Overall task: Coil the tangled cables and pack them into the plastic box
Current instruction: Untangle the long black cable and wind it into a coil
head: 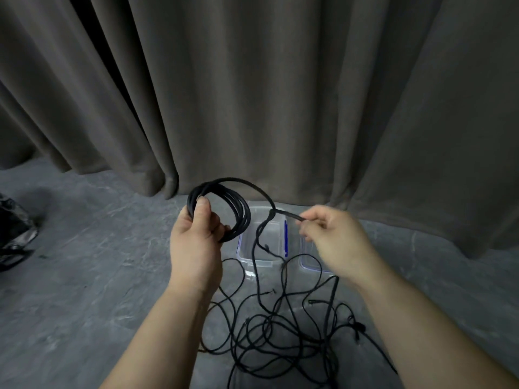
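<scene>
My left hand (196,240) grips a coil of black cable (238,211) with several loops, held upright above the floor. From the top of the coil the cable's free end (289,215) runs right to my right hand (334,242), which pinches it between thumb and fingers. A thinner black cable is looped around that end and hangs down. Below lies a tangle of thin black cables (280,332) on the grey floor. The clear plastic box (262,263) with blue clips stands open behind the hands, partly hidden by them.
A clear lid (309,266) lies right of the box, mostly hidden by my right hand. Grey curtains (280,94) hang down to the floor close behind the box. A dark crumpled bag (14,228) sits at the far left edge.
</scene>
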